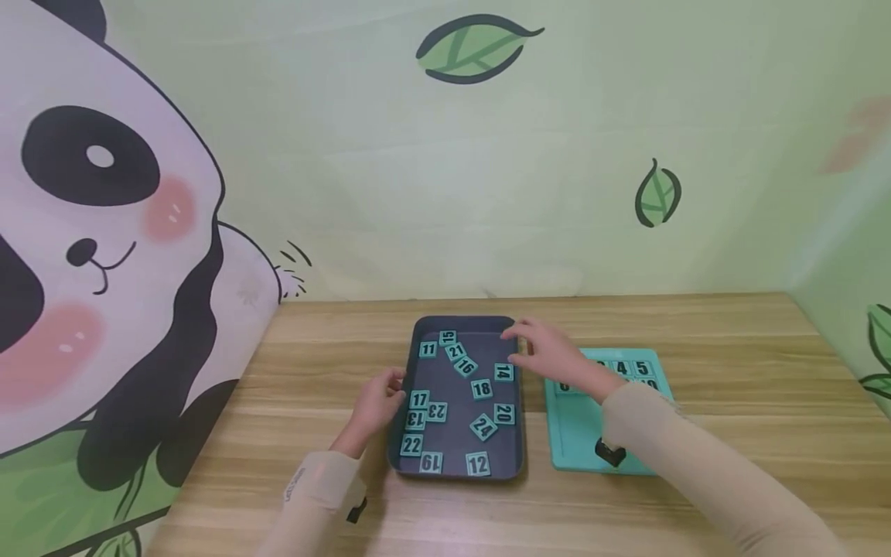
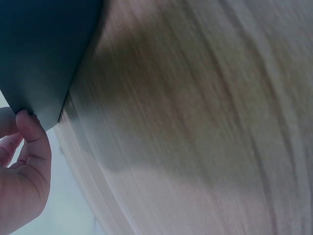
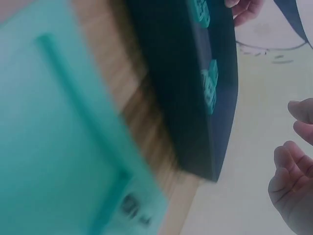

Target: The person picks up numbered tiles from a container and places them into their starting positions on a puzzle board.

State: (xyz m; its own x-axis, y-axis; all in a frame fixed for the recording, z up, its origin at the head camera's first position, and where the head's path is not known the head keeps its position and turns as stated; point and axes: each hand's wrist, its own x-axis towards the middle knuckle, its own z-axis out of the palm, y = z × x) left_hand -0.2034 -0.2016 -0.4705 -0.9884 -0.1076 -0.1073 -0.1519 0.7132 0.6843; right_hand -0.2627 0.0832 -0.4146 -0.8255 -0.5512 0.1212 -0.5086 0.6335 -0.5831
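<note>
A dark tray [image 1: 452, 410] with several loose teal number tiles lies in the middle of the table. My left hand [image 1: 377, 406] is at its left side; the left wrist view has the thumb and fingers [image 2: 35, 132] pinching the tray's rim. Over the tray's upper right edge hovers my right hand [image 1: 550, 352], thumb and fingers apart and nothing between them. Below its fingertips lies the 14 tile [image 1: 504, 373], near the 18 tile [image 1: 481, 389]. Partly behind the right forearm is a teal board [image 1: 571, 433], with number tiles in its upper rows.
The wooden table [image 1: 334, 340] meets a pale green wall [image 1: 348, 155] printed with leaves and a panda [image 1: 104, 232]. A narrow strip of table separates tray and board. Bands with small dark devices [image 1: 610, 452] sit on both wrists.
</note>
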